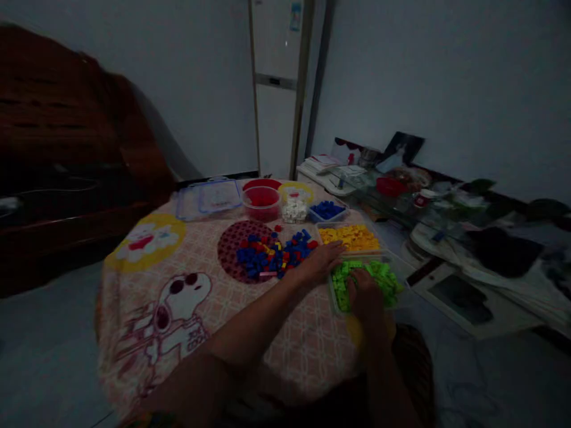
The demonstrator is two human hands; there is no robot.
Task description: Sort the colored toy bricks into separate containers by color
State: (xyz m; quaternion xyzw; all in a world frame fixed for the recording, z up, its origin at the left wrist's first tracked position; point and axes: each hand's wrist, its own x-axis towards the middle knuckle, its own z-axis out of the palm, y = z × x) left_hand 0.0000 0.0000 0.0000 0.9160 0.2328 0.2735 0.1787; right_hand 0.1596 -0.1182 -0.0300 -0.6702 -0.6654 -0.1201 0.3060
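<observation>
My left hand (322, 261) lies with its fingers stretched out at the near edge of a clear box of yellow building bricks (352, 236), beside the green ones. No brick shows in it. My right hand (366, 292) reaches down into a clear box of green building bricks (384, 279), its fingers bent together among them. Whatever those fingertips hold is hidden. To the left of my left hand, a loose pile of mostly blue bricks (256, 258), mixed with red and yellow, is spread on the tablecloth (294, 333).
Behind the pile stand a red tub (262, 205), white bricks (294, 211) and a container of blue bricks (328, 209). Clear lids (209, 197) lie at the back left. A cluttered glass-topped stand (370, 187) is to the right, a dark wooden bench (66, 148) to the left.
</observation>
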